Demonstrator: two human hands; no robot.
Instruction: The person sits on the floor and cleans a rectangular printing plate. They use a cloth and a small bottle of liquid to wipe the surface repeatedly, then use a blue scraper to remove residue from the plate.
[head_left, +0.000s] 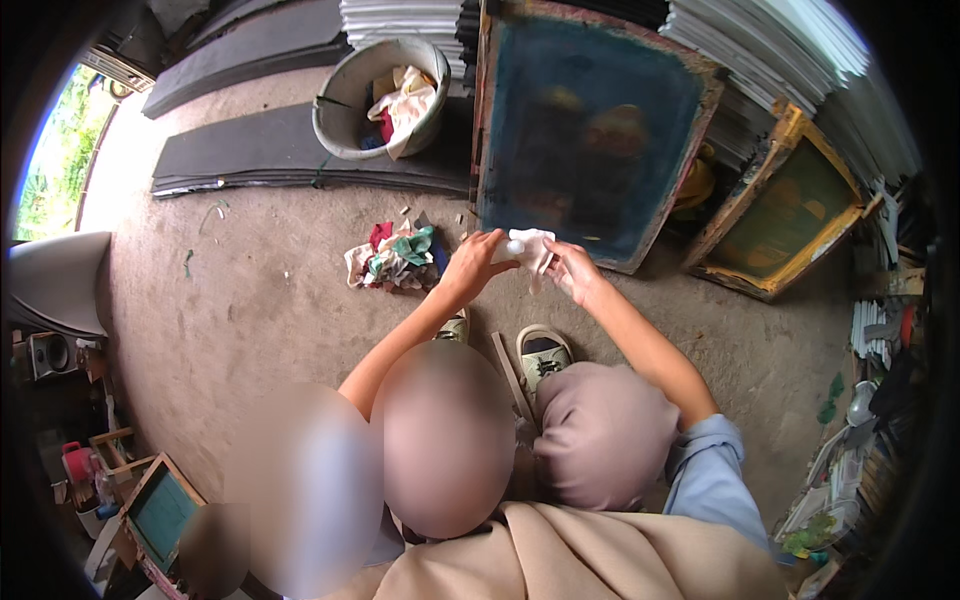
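Both my hands are held out over the floor, in front of a large framed printing screen. My left hand is closed around a small whitish bottle-like container, its round end pointing toward my right hand. Its body is mostly hidden by my fingers. A white cloth hangs right against it, pinched by the fingers of my right hand. Left of my left hand, a heap of coloured rags lies on the concrete. The screen leans upright, with a dark blue mesh and a stained frame.
A grey bucket with cloths in it stands on dark flat sheets at the back. A smaller yellow-edged screen leans at the right. Stacked white sheets are behind. Clutter lines the right side; my sandalled feet are below my hands.
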